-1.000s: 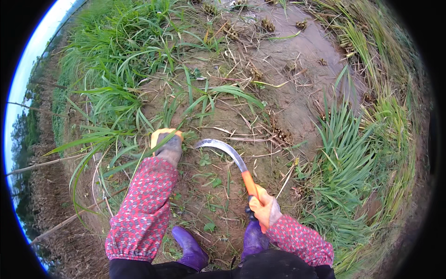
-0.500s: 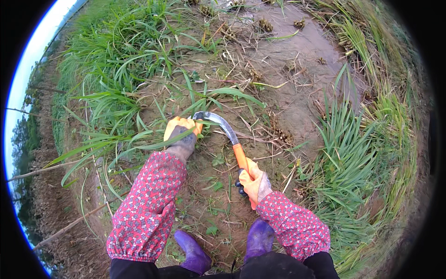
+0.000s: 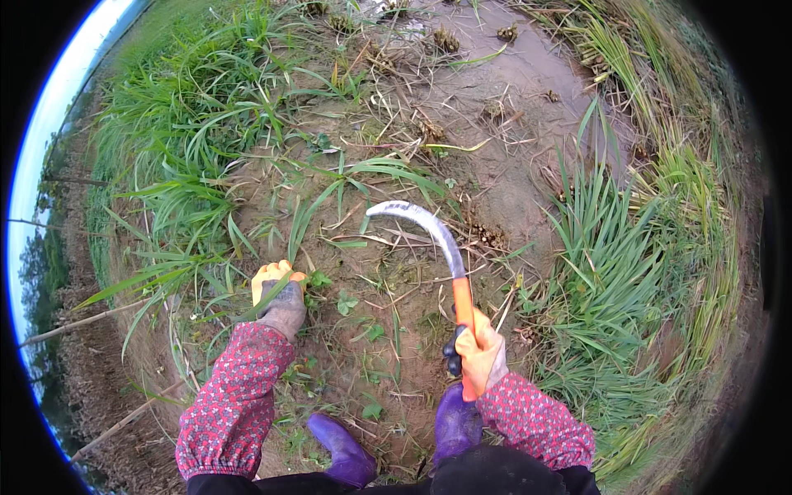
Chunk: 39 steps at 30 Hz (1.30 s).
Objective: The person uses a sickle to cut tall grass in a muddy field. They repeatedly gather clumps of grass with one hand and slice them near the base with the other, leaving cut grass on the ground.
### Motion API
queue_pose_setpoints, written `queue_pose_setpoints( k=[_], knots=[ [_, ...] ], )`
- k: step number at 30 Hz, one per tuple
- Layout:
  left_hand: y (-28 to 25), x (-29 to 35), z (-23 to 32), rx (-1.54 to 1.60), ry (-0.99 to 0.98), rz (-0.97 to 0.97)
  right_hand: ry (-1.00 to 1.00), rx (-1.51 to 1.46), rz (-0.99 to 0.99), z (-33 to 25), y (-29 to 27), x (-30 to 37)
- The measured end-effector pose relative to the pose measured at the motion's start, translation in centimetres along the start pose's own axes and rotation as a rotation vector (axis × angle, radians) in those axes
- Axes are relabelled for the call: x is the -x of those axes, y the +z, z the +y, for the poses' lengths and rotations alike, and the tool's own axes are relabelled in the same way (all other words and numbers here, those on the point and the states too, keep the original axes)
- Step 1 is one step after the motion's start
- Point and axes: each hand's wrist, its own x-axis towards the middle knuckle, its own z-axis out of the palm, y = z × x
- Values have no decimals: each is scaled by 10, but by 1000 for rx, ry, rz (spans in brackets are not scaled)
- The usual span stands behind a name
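My right hand, in an orange and black glove, is wrapped round the orange handle of a sickle. The curved metal blade arcs up and to the left above the soil, its tip apart from my other hand. Over on the left, my left hand in a matching glove is closed on some long green grass blades; one end sticks out below the fist and others reach up past the knuckles. Part of what it grips is hidden by the fingers. A low tuft of grass spreads just beyond the sickle.
Dense green grass grows at the far left. Cut green grass lies heaped on the right beside yellowing stalks. Cut stubble stands by muddy water. Wooden poles lean at left. My purple boots stand on soil.
My left hand has drawn back toward me and to the left with grass in it. The sickle has swung right and nearer, its blade now away from the left hand.
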Motion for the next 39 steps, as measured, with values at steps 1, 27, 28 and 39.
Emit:
queue_pose_setpoints(
  k=[1, 27, 28, 39],
  knots=[
    [-20, 5, 1, -44, 1, 93, 13, -95, 46, -9, 7, -12],
    [-45, -151, 106, -265, 69, -155, -83, 80, -29, 28, -27, 1],
    [-44, -151, 105, -280, 72, -177, -79, 72, -10, 12, -20, -16],
    [-55, -140, 104, -207, 88, -146, -14, 273, -154, 36, -31, -13]
  ],
)
